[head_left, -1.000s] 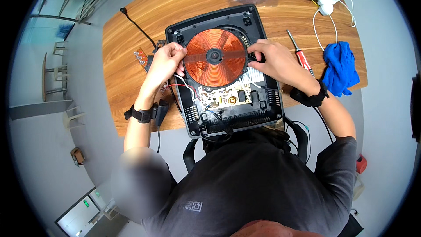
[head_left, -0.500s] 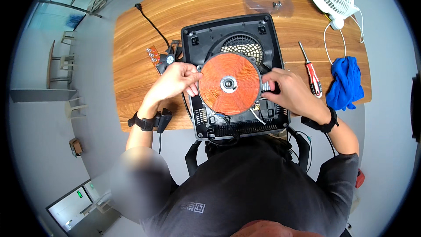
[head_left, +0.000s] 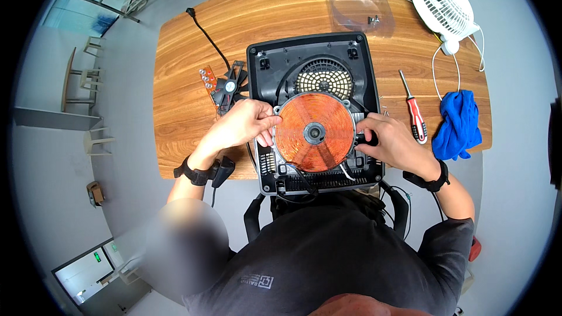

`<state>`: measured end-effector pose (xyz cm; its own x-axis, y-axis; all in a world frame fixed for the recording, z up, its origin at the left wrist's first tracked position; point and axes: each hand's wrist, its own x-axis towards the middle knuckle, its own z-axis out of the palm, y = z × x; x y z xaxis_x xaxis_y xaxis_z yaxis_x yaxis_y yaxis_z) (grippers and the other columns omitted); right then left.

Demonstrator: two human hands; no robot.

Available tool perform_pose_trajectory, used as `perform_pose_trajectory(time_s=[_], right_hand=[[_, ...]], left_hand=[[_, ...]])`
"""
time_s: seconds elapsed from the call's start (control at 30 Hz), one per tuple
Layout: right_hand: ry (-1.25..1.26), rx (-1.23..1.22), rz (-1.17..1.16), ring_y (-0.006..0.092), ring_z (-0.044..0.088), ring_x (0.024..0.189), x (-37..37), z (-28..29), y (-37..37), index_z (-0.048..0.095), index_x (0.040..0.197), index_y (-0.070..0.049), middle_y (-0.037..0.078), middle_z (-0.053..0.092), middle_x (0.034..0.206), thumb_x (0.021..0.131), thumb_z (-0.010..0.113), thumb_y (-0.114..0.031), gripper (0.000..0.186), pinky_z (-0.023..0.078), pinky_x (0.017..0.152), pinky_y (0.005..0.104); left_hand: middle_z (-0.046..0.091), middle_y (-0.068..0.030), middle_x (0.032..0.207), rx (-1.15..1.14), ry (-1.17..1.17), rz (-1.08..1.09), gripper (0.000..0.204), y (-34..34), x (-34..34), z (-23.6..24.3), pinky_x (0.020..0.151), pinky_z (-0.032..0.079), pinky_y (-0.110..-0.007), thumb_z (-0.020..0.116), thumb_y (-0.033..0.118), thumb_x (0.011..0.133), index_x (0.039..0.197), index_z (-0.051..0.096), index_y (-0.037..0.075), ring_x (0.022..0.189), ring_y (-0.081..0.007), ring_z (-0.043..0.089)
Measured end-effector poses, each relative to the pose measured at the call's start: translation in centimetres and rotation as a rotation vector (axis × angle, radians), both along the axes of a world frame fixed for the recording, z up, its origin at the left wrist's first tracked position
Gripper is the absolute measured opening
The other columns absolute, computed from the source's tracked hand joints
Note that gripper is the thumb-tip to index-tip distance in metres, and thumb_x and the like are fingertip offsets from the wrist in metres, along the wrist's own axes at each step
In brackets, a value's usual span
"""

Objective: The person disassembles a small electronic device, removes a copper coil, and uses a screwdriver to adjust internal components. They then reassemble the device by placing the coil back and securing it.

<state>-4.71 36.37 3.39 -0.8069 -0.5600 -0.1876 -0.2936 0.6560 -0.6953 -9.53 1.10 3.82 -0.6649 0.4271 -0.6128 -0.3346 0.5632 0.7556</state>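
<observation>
A round copper induction coil point(head_left: 295, 140) with a dark hub lies over the near half of an open black induction cooker casing point(head_left: 370, 70). My left hand point(head_left: 249, 122) pinches the coil's left rim between thumb and fingers. At the opposite rim, the thumb and fingertips of my right hand point(head_left: 386, 140) close on the edge, beside silver metal fins. A white lead point(head_left: 347, 173) comes out under the coil's near side. The coil hides most of the circuitry beneath it. Past it, the casing's round vent grille point(head_left: 325, 83) shows.
Left of the casing lie a black fan point(head_left: 230, 86), a small orange board point(head_left: 208, 78) and a black power cord point(head_left: 208, 35). On the right are a red-handled screwdriver point(head_left: 416, 117), a blue cloth point(head_left: 458, 126) and a white fan point(head_left: 442, 9). A clear plastic piece point(head_left: 357, 9) lies at the back.
The coil has come slightly nearer to me and looks lower in the casing, with both hands moving along at its rim. The whole view has shifted a little.
</observation>
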Motion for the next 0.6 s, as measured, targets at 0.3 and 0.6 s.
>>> perform_pose_trajectory(time_s=[0.3, 0.6], right_hand=[[0.003, 0.031, 0.023, 0.033, 0.064, 0.081, 0.23, 0.11, 0.59, 0.068, 0.102, -0.004, 0.009, 0.061, 0.085, 0.08, 0.085, -0.014, 0.03, 0.05, 0.071, 0.0457], [-0.018, 0.021, 0.028, 0.0329, 0.063, 0.082, 0.61, 0.35, 0.92, 0.067, 0.103, -0.005, 0.009, 0.06, 0.086, 0.08, 0.084, -0.013, 0.029, 0.05, 0.071, 0.045]], left_hand=[[0.073, -0.0125, 0.075, -0.029, 0.004, -0.067, 0.035, 0.59, -0.17, -0.35, 0.059, 0.062, -0.031, 0.063, 0.021, 0.107, 0.082, 0.061, -0.004, 0.071, -0.0205, 0.078], [0.073, -0.0121, 0.074, -0.032, -0.03, -0.081, 0.034, 0.9, 0.04, -0.21, 0.059, 0.062, -0.031, 0.063, 0.02, 0.107, 0.083, 0.062, -0.005, 0.07, -0.0202, 0.078]])
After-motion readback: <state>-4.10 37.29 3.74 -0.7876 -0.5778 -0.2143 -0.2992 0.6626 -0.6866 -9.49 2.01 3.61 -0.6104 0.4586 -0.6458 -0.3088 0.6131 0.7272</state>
